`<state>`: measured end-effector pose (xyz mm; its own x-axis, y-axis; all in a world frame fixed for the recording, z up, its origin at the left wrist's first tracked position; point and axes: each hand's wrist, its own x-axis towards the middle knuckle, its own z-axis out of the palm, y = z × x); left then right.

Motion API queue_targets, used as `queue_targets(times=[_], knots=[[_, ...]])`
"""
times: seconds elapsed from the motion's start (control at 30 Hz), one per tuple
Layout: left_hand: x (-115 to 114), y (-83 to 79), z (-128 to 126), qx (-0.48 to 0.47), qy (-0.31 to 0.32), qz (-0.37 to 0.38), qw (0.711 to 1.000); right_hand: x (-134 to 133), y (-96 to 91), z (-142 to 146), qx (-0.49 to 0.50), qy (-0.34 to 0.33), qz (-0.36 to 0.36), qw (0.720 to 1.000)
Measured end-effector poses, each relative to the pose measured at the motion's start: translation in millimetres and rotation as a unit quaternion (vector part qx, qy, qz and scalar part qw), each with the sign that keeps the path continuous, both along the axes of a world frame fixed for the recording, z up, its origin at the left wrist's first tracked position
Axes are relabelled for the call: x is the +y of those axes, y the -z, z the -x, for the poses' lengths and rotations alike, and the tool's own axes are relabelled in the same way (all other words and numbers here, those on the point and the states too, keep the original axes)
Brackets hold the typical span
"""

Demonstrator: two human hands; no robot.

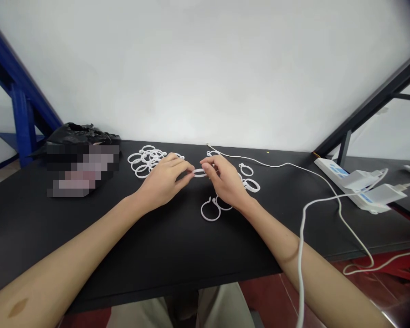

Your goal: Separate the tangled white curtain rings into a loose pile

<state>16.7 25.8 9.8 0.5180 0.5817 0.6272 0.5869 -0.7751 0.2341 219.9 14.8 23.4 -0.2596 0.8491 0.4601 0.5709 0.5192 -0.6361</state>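
Observation:
Between my two hands, a white plastic ring point(200, 172) is held just above the black table. My left hand point(166, 178) pinches its left side between thumb and fingers. On the other side, my right hand point(224, 178) has its thumb and forefinger closed at the ring's right edge, where the fingers partly hide it. Several white rings lie in an overlapping pile point(146, 159) beyond my left hand. Below my right hand rests a ring with a gap at its top point(211, 220), beside another partly covered by the hand. More loose rings point(252, 185) lie to the right.
A black plastic bag point(77, 134) sits at the left, beside a blurred-out patch. To the right, a white power strip point(348, 182) holds plugged-in adapters. A white cable point(302, 246) passes over my right forearm. The table point(157, 255) ends at a white wall.

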Motion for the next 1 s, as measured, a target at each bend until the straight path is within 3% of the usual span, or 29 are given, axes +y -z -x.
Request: queue_targets(times=[0.17,0.27,0.43,0.67,1.0], knots=[[-2.5,-2.1,-1.6,-0.01,0.005,-0.029,1.0,-0.4,-1.8,0.4,0.054,0.023,0.105,0.993],[-2.8,-2.7,-1.7,-0.018,-0.007,-0.034,0.999,1.5,-1.2,0.1,0.097,0.035,0.131,0.986],[-3.0,-1.7,-0.8,-0.01,0.003,-0.016,1.0,3.1,-1.0,0.1,0.158,-0.01,0.173,0.972],[-8.3,-1.7,-4.5,-0.005,0.013,0.005,1.0,-2.5,-2.1,2.9,0.123,0.017,0.108,0.986],[-7.0,-2.0,-6.8,0.005,0.045,0.032,0.998,-3.2,-4.3,3.5,0.078,0.01,0.079,0.994]])
